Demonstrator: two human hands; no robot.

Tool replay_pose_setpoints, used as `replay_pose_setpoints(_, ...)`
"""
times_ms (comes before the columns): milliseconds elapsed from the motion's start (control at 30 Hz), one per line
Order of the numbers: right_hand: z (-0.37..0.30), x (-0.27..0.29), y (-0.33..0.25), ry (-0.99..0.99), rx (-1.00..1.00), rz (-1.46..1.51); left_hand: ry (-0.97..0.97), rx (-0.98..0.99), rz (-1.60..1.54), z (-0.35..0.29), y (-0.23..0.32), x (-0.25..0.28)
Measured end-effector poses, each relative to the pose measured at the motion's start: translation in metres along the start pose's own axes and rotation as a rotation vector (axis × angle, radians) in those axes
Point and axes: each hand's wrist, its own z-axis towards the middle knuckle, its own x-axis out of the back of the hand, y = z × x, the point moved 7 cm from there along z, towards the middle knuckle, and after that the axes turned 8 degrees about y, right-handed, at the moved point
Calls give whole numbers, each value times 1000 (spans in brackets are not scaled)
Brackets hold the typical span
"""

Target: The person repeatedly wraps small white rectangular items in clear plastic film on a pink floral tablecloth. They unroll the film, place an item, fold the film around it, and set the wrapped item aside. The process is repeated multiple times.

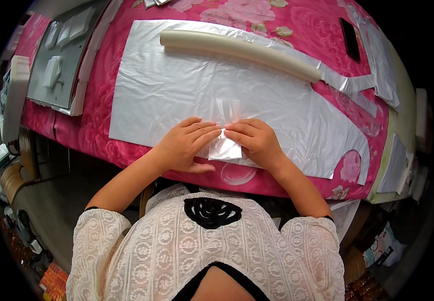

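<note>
A small clear plastic bag [225, 149] lies flat near the table's front edge, its far part [225, 108] hard to see against the white below. My left hand [184, 144] rests flat over its left side, fingers stretched and thumb apart. From the other side my right hand [254, 142] presses bent fingertips onto the film, meeting the left fingertips at the middle. Neither hand visibly grasps anything. Beneath them spreads a large white plastic carrier bag [147, 95], with its curved handle cutouts to the right. Across its far part lies a long cream tube [237, 49].
Pink flowered cloth [96, 135] covers the table. At the far left a grey metal tray [36, 93] holds several small white stacks [53, 71]. A black phone [349, 38] lies far right, beside more white plastic bags [381, 62]. A wooden chair [14, 178] stands left.
</note>
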Motion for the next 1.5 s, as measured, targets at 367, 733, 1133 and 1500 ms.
replay_pose_setpoints(367, 12, -5, 59, -126, -881, 161, 229, 765, -267, 5, -54, -11)
replay_pose_setpoints(733, 17, -21, 83, -417, -1091, 268, 232, 281, 187, 31, -29, -5)
replay_pose_setpoints(1133, 12, -14, 79, -325, -1048, 184, 5, 313, 327, 42, -31, -50)
replay_pose_setpoints(1500, 49, -41, 30, -111, -116, -312, 320, 583, -351, -23, -9, 8)
